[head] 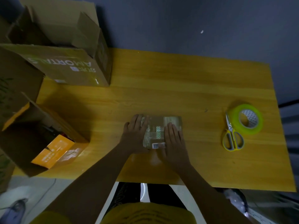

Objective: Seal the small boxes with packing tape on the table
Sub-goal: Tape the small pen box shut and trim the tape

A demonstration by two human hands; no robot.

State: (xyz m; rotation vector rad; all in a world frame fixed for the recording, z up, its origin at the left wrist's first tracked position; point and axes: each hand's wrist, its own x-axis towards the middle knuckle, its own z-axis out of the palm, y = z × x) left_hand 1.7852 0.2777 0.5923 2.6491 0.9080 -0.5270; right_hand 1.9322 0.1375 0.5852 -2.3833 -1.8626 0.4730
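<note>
Now | both hands flat on small box (pixel 156 126) | carton (pixel 64 65) reads "AMORTALS"

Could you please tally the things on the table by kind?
Large open cartons: 2
Small box, with both flat hands resting on it: 1
Tape roll: 1
Scissors: 1
Total: 5

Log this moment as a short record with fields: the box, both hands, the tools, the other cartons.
box: small box, flat on the table, old tape patches on top
left hand: flat on the box's left side
right hand: flat on its right part
tools: tape roll and scissors, right, untouched
cartons: two open cartons, left
</note>
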